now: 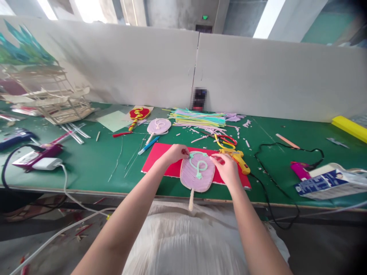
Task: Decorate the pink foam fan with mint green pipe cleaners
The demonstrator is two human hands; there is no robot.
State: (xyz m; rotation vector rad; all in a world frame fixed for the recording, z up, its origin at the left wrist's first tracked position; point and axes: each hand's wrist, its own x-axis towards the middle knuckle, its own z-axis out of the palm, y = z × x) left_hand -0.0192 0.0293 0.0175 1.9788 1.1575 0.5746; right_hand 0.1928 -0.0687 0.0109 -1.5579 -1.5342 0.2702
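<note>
Where the Things Lie on the Table

On the table [94, 168] we see the board [157, 158] in the middle, at the near side. The near fan [200, 181] is over it, between our left hand [180, 152] and right hand [225, 164]; its handle passes the table's edge. The glue gun [236, 158] lies beside our right hand. Behind the board we find the pen [149, 144], then the second fan [156, 126], with the strips [197, 118] to its right. The scissors [226, 142] lie before the strips. Behind everything stands the partition [258, 76].
</note>
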